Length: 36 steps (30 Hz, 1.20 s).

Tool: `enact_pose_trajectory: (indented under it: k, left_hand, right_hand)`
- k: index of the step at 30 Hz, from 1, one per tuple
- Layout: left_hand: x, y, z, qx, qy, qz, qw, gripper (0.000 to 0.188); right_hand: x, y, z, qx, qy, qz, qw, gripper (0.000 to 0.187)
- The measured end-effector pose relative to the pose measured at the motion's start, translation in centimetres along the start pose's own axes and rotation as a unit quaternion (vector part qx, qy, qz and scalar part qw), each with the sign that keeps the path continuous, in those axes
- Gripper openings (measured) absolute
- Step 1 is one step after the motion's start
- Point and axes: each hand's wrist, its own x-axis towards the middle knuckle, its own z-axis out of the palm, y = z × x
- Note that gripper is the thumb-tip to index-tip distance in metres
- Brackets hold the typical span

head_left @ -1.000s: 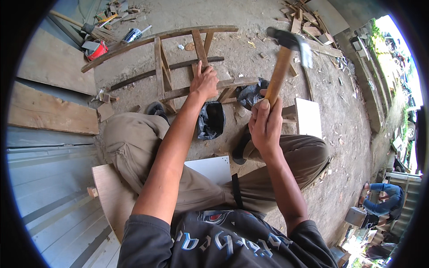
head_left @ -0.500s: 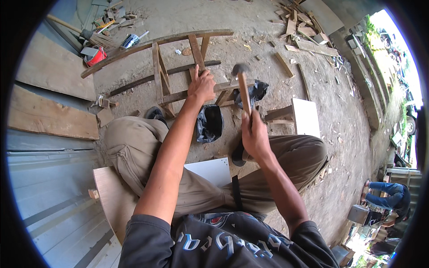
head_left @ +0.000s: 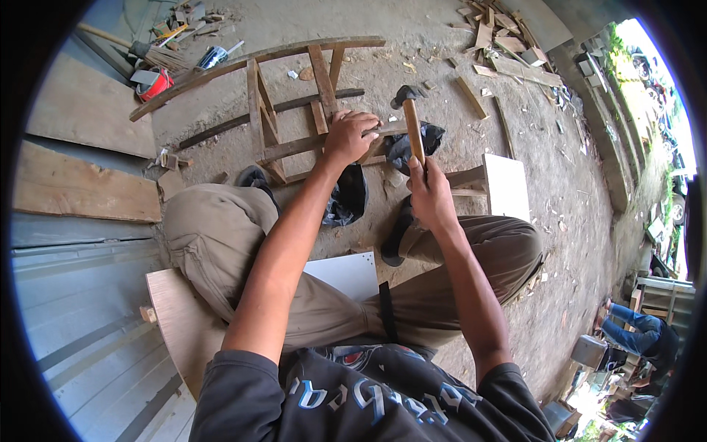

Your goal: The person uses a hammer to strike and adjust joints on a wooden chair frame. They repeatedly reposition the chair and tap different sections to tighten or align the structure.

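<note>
The head view shows the two bare hands in front of the seated person, both at the near side of a wooden frame [head_left: 320, 77]. The right hand [head_left: 433, 193] has its fingers closed around the handle of a claw hammer [head_left: 414, 132], with the thumb lying along the wood. The left hand [head_left: 350, 138] rests at the near rail [head_left: 294, 148] of this frame; its fingers are bent and partly closed, and the thumb is close to the forefinger. Whether they pinch some small thing there, I cannot tell.

The important relation is between the hammer head and the left fingertips: the head is to the right of them and a little farther from the body, near but apart. The handle's long axis points away from the body with a slight lean to the left, so it goes across the direction of the rail, which runs from left to right. The right hand is nearer to the body than the left one. How high the hammer head is over the rail, this view does not show. A black plastic bag [head_left: 398, 152] lies behind the handle.
</note>
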Motion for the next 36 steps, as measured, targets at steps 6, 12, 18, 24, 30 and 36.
enact_pose_trajectory:
  k: [6, 12, 18, 24, 30, 36]
  left_hand:
    - [-0.4, 0.1, 0.4, 0.030, 0.032, 0.032, 0.999, 0.022]
    - [-0.5, 0.2, 0.8, 0.019, 0.048, 0.038, 0.998, 0.021]
    - [-0.4, 0.3, 0.8, 0.024, 0.042, 0.031, 0.998, 0.021]
    - [-0.3, 0.2, 0.3, 0.014, 0.036, 0.020, 0.999, 0.021]
    - [-0.4, 0.6, 0.8, 0.062, 0.033, 0.032, 0.997, 0.019]
    - [-0.9, 0.5, 0.4, 0.047, 0.047, 0.037, 0.997, 0.019]
  right_hand:
    - [-1.4, -0.7, 0.2, -0.047, -0.038, -0.029, 0.998, 0.030]
    - [-2.1, -2.9, 0.4, -0.028, -0.001, -0.091, 0.995, 0.023]
    - [-2.3, -1.0, 1.4, -0.050, 0.014, -0.150, 0.987, 0.017]
    - [-2.2, -3.9, 0.8, -0.066, -0.023, -0.111, 0.991, 0.018]
    - [-2.0, -1.2, 1.3, -0.093, 0.013, -0.097, 0.991, 0.023]
    - [-2.3, -3.9, 1.2, -0.003, 0.037, -0.196, 0.980, 0.019]
